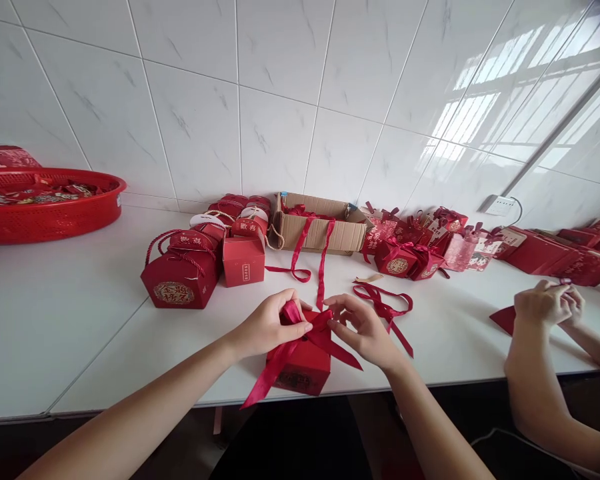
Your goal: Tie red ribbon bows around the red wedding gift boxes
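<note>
Left hand (275,323) pinches the bow (307,327) between thumb and curled fingers; right hand (363,328), loosely curved, touches its other loop. Beneath both sits the red gift box (305,363).

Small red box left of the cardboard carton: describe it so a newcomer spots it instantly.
Find the open cardboard carton by the tiled wall. Just left of it, at the front of a cluster of red boxes, stands the small red box with a sloping top. Its front bears one small upright rectangular label; the wider box to its left has a round gold emblem and rope handles.
</note>
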`<state>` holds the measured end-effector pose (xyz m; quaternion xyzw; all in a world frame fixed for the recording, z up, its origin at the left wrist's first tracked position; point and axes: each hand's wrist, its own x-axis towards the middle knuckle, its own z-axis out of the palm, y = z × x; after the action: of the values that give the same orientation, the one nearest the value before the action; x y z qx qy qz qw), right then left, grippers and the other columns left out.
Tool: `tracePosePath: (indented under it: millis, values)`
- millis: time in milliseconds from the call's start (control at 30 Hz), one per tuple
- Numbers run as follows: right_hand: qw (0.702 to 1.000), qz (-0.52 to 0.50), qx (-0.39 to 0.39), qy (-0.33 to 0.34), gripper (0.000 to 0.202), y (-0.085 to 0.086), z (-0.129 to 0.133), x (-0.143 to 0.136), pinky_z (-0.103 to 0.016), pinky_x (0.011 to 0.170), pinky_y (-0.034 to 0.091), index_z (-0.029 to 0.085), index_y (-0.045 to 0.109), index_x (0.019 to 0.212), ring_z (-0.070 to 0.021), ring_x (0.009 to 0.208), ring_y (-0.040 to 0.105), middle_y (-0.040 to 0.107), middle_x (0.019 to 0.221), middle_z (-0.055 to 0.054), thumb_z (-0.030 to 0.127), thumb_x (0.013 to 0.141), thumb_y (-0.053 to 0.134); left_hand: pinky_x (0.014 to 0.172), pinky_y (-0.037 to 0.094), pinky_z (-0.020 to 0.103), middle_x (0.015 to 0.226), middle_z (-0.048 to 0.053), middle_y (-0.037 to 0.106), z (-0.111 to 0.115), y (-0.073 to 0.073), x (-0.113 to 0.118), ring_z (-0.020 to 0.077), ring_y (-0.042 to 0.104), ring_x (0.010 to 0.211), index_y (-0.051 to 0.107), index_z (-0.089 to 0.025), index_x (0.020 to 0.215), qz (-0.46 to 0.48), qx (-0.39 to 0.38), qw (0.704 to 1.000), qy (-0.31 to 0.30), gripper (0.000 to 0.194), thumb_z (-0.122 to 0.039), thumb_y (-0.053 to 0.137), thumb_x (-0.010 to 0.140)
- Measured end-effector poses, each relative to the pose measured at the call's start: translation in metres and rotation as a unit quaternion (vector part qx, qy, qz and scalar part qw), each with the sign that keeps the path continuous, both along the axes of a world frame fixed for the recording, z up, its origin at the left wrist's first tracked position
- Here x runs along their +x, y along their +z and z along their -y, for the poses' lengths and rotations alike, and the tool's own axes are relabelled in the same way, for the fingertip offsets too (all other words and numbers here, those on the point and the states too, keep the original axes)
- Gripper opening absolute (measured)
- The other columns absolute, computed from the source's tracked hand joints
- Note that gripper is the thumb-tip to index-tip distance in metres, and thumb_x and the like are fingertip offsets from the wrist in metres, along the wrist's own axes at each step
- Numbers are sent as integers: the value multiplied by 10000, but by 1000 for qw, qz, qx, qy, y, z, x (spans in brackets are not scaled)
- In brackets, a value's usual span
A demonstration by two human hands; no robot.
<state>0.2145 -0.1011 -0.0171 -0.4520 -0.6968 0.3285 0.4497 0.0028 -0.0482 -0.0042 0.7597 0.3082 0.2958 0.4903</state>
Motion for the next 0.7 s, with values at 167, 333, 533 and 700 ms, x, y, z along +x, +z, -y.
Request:
tracePosePath:
  millis: [167, 333, 533, 700]
  values:
    - [999, -15, 33, -18, 203, -5, -3, -2, -283, 677, 459, 234, 586, 1054, -138, 746, 525, 594, 924, -37, 214, 854, 556, 880, 466, 360, 951, 47, 652, -1, -1, 0, 247, 585, 1069, 443, -199, 733, 2, 0, 1000, -7, 253, -308, 669, 763]
    - [994, 12, 105, 12, 212, -1, -4, -2, -284, 682, 456, 247, 618, 1051, -141, 758, 547, 615, 912, -38, 172, 864, 551, 844, 471, 360, 920, 44, 655, -1, 1, 1, 236, 613, 983, 463, -192, 766, -1, -6, 1000, -14, 229, -307, 661, 766]
    - [985, 81, 149, 32, 251, 5, 0, -1, -274, 651, 435, 228, 622, 982, -152, 782, 551, 614, 891, -43, 60, 815, 539, 852, 465, 353, 890, 38, 648, -1, 0, 1, 247, 596, 1033, 425, -199, 727, 4, -7, 1000, -18, 266, -299, 670, 754]
    - [974, 183, 122, 64, 332, 18, 2, 5, -262, 669, 426, 195, 581, 850, -152, 808, 523, 563, 920, -46, -52, 650, 486, 841, 465, 338, 869, 34, 629, -2, 1, 1, 246, 579, 1061, 442, -199, 721, -11, 1, 1000, -17, 251, -299, 670, 750]
